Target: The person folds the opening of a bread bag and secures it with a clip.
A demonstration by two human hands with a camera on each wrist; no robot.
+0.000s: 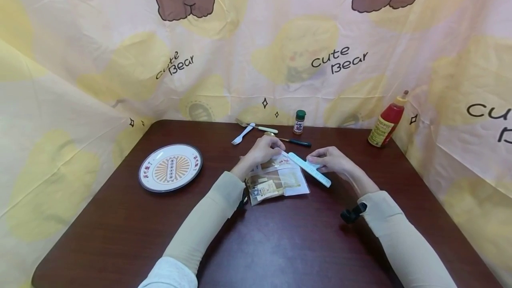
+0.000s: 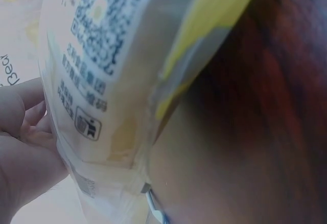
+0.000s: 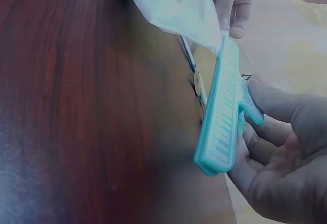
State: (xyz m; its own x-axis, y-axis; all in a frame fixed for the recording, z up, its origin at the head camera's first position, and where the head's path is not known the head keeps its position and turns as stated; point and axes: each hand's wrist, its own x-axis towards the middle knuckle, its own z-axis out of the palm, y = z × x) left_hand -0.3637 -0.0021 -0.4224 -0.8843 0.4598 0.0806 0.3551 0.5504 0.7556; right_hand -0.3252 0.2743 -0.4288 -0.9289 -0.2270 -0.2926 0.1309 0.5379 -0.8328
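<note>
- Your right hand (image 1: 335, 162) pinches the teal clip (image 1: 310, 169) by its tab, fingers curled round it; the clip's far end meets the bag's (image 1: 276, 181) top edge.
- Your left hand (image 1: 264, 150) grips that top edge just beyond the clip's tip, fingers curled on the plastic.
- The bag lies flat on the table (image 1: 280, 243), below and between both grips.
- Keep the edge taut and square to the clip, so nothing bunches.

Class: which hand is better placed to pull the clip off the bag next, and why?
Probably the right hand: it holds the teal clip at the bag's edge, while the left hand holds the bag.
</note>
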